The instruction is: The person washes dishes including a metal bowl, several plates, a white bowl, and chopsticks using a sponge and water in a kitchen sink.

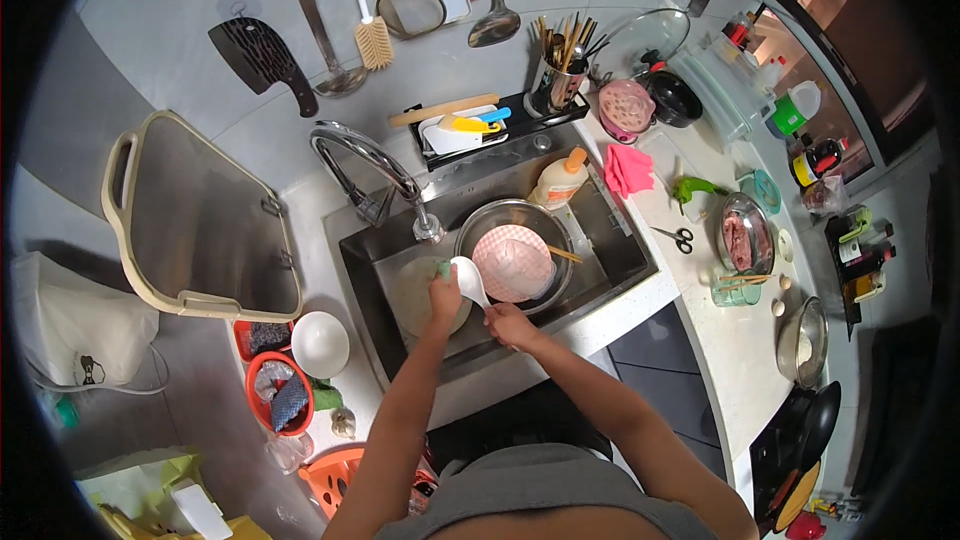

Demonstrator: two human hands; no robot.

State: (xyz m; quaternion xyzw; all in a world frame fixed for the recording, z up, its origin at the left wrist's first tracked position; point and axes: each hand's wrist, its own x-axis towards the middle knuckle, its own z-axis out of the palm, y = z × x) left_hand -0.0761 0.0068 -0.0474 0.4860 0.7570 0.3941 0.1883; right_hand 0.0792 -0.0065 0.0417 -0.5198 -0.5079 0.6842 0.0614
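My right hand [511,325] grips the handle of a large white spoon [469,282], held over the stainless steel sink [442,371]. In my left hand [446,298] is a pale green sponge [444,269], pressed at the rim of the spoon's bowl. Beneath the left hand lies a pale round dish [411,300], partly covered by the arm. Right of the spoon, a steel basin [469,221] holds a pink checked dish [495,241], a pale bowl-like piece and chopsticks [564,253]. The chrome faucet [375,154] arches over the sink's left side.
A dish soap bottle [559,181] stands in the sink's back right corner. Left are a white bowl [320,345] and a red basket [259,416]. On the right counter lie scissors [679,238], a green pepper [694,189] and a bowl of meat [742,236]. A cleaver [259,56] hangs above.
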